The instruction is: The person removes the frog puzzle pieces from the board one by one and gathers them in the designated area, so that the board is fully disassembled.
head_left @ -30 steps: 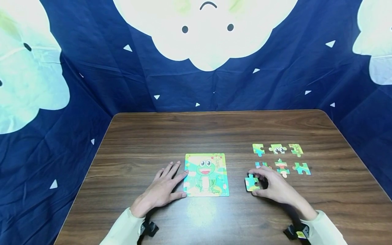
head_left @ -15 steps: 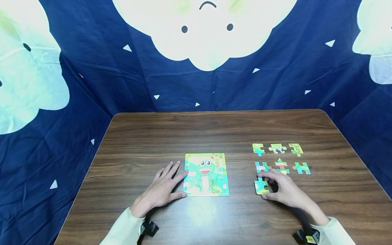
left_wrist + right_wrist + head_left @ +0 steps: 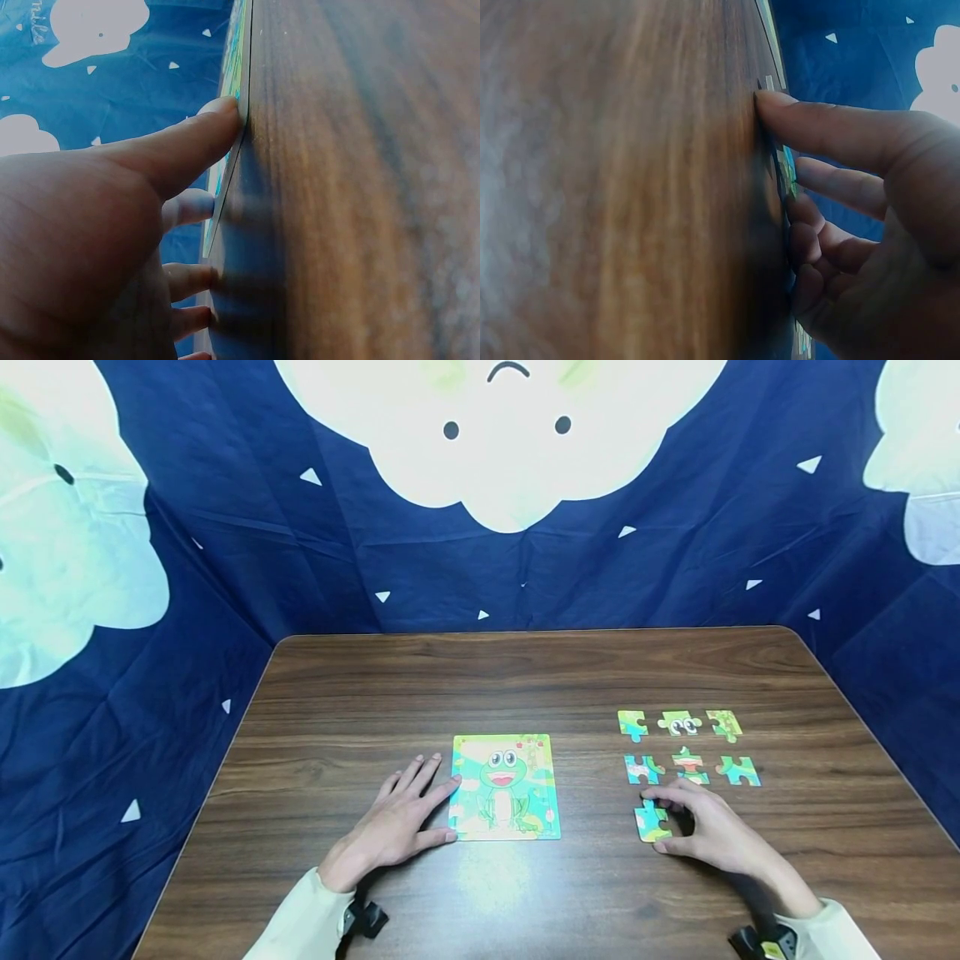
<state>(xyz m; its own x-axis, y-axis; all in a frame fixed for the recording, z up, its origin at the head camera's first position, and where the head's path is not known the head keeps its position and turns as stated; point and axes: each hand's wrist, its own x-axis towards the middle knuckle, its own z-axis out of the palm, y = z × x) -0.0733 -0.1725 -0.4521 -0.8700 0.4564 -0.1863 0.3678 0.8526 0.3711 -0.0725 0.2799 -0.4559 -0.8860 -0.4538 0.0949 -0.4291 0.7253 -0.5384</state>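
My left hand point(image 3: 397, 827) lies with fingers spread on the table, its thumb and index fingertip on the left edge of a square frog picture board point(image 3: 505, 827). In the left wrist view the thumb point(image 3: 187, 142) touches the rim of that board. Over on the right, my right hand point(image 3: 708, 827) pinches a blue, green and yellow jigsaw puzzle piece point(image 3: 651, 823) between thumb and index finger, close to the tabletop. Just behind it lies a pink-and-blue puzzle piece point(image 3: 640, 769), with the frog's-mouth piece point(image 3: 689, 763) beside it.
The back row holds a corner piece point(image 3: 632, 723), a piece with the frog's eyes point(image 3: 680, 724) and a green piece point(image 3: 725, 724). A teal piece point(image 3: 739, 771) lies right of the middle row. Beyond the wooden table point(image 3: 525, 677) hangs a blue curtain point(image 3: 517, 577).
My right hand has moved right and slightly towards me with the puzzle piece, uncovering the pink-and-blue piece behind it. My left hand and the board have stayed put.
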